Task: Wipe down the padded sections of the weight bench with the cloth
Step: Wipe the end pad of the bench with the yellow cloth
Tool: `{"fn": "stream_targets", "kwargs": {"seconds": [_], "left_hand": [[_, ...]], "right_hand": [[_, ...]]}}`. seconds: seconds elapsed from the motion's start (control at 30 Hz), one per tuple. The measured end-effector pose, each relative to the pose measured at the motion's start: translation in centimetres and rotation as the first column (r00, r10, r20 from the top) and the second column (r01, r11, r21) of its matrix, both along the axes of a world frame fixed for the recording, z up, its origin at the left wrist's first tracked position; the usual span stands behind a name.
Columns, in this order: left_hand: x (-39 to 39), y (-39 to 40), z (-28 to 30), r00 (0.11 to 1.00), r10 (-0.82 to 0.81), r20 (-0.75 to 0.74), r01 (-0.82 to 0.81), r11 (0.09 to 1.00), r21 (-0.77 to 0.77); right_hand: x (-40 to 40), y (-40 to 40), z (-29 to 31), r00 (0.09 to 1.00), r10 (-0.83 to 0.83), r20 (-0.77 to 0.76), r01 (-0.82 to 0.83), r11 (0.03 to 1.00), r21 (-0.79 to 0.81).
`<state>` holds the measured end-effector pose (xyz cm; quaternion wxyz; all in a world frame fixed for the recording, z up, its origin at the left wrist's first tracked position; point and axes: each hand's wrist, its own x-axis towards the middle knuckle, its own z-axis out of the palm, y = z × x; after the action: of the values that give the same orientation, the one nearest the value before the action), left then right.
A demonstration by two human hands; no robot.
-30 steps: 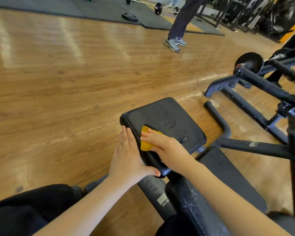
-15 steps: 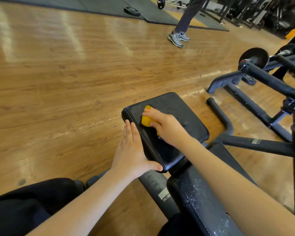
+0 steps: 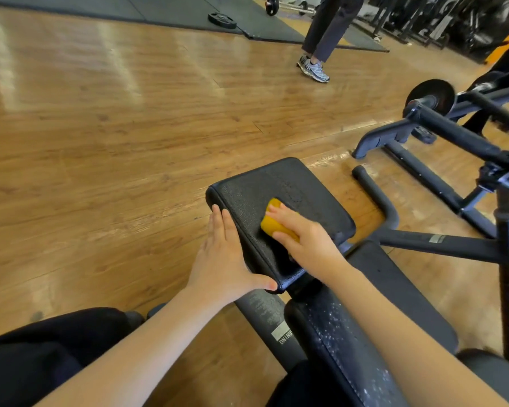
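Observation:
A black padded seat section of the weight bench tilts up in the middle of the view. My right hand presses a folded yellow cloth onto the pad's middle, fingers curled over it. My left hand lies flat against the pad's left side edge, thumb at its near corner. A second, longer black pad, flecked with white specks, runs toward me under my right forearm.
Black frame tubes and a curved handle stand right of the pad. A barbell rack with a weight plate fills the right. A person's legs and trainers stand on the wooden floor beyond. A loose plate lies on dark mats.
My right hand slid the cloth from the pad's near left part up toward its far end, then back to the middle. My left hand stayed on the pad's side.

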<state>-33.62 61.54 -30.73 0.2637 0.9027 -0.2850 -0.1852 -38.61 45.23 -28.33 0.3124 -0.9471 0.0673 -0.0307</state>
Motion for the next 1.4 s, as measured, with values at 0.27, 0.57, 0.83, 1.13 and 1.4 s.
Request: {"fn": "stream_targets", "kwargs": {"seconds": [0.27,0.57,0.83,1.13,1.4], "left_hand": [[-0.2,-0.2,0.0,1.0,0.006,-0.004,-0.006,1.0,-0.017],[-0.2,-0.3,0.0,1.0,0.01,0.009,-0.01,1.0,-0.022],[-0.1,-0.2,0.3,1.0,0.008,0.003,-0.008,1.0,0.0],[-0.4,-0.1,0.3,1.0,-0.007,0.01,0.007,1.0,-0.006],[-0.4,-0.3,0.3,1.0,0.0,0.012,0.0,1.0,-0.021]], "right_hand": [[-1.6,-0.6,-0.4,0.999,-0.032,0.005,0.032,0.999,-0.01],[10.0,-1.9,1.0,0.989,-0.143,-0.03,0.14,0.986,-0.087],[8.0,-1.4,1.1,0.986,-0.166,-0.022,0.164,0.984,-0.066],[-3.5,-1.4,0.2,0.994,-0.107,-0.006,0.107,0.993,-0.052],[3.6,-3.1,0.4,0.996,-0.09,0.015,0.091,0.99,-0.111]]}}
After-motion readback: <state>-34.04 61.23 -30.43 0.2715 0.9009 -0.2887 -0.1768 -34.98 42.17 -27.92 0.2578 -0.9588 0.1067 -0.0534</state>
